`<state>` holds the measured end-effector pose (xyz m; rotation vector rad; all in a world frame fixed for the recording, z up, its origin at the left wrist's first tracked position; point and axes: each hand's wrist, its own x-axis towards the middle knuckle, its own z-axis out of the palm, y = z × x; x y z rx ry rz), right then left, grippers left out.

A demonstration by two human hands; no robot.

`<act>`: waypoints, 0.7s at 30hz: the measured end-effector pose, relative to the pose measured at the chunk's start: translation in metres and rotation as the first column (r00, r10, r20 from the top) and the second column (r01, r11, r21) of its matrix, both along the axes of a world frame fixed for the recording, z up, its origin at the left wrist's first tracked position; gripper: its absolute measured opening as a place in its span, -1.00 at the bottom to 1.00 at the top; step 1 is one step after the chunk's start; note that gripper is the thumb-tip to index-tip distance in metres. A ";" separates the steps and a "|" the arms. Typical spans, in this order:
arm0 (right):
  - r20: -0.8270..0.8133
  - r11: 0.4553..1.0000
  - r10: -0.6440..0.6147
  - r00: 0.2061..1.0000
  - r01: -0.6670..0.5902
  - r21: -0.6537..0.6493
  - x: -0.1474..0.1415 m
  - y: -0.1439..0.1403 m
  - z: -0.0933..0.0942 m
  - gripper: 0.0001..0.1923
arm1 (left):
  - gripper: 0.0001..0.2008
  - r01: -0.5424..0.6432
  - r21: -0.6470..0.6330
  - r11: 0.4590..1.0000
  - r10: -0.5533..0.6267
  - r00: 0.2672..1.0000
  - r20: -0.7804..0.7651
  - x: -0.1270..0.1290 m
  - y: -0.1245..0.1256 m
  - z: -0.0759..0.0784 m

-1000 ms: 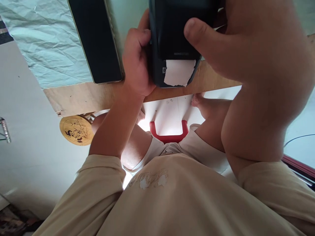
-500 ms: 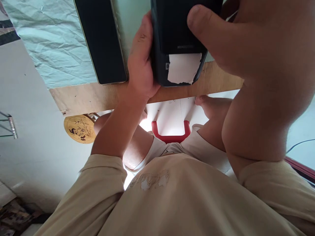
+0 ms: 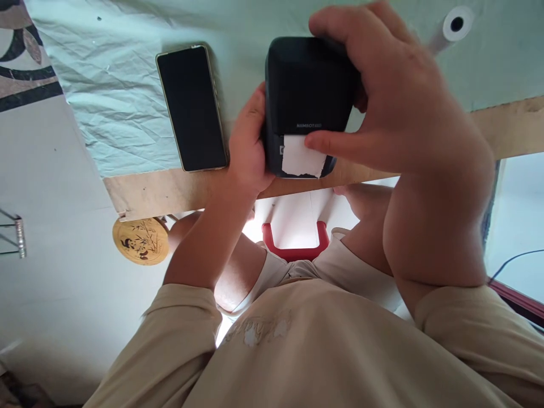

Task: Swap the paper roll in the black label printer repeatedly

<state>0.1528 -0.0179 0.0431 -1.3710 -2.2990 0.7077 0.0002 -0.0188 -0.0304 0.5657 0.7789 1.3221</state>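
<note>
The left hand [image 3: 249, 147] is gripping the black printer [image 3: 308, 96]. The right hand [image 3: 395, 107] is holding its top, thumb touching the torn white paper [image 3: 302, 160] sticking out, not pulled off.

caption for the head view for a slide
Both hands hold a black label printer at the table edge, right thumb on its paper stub; phone alongside.
</note>
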 end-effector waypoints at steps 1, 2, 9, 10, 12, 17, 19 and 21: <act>-0.017 1.000 -0.008 1.000 0.008 0.005 0.000 -0.001 0.001 -0.28 | -0.65 0.015 0.002 1.000 -0.015 1.000 0.005 -0.001 0.000 0.001; -0.032 1.000 -0.025 0.999 0.026 0.015 0.000 -0.002 0.003 -0.31 | -0.67 0.015 0.003 1.000 -0.015 1.000 0.004 -0.002 -0.001 0.003; -0.029 0.947 -0.257 0.966 0.257 0.193 -0.001 -0.007 0.012 -0.46 | -0.78 0.117 0.003 0.993 -0.117 0.992 0.056 -0.002 -0.004 0.009; -0.019 0.930 -0.308 0.951 0.305 0.205 -0.001 -0.007 0.011 -0.48 | -0.78 0.161 -0.004 0.987 -0.161 0.985 0.064 -0.001 -0.004 0.009; -0.069 0.880 -0.385 0.920 0.389 0.273 -0.002 -0.007 0.006 -0.45 | -0.81 0.200 -0.023 0.979 -0.199 0.979 0.048 -0.001 -0.004 0.009; -0.222 0.839 -0.391 0.893 0.445 0.312 0.001 -0.004 -0.003 -0.60 | -0.82 0.211 -0.061 0.976 -0.213 0.976 -0.036 -0.003 -0.003 0.009; -0.214 0.858 -0.367 0.905 0.418 0.298 0.002 -0.003 -0.001 -0.69 | -0.80 0.212 -0.061 0.975 -0.216 0.975 -0.058 -0.003 -0.003 0.008; -0.080 0.909 -0.306 0.949 0.316 0.272 0.002 -0.002 0.003 -0.73 | -0.77 0.207 -0.072 0.976 -0.213 0.972 -0.100 -0.002 -0.003 0.008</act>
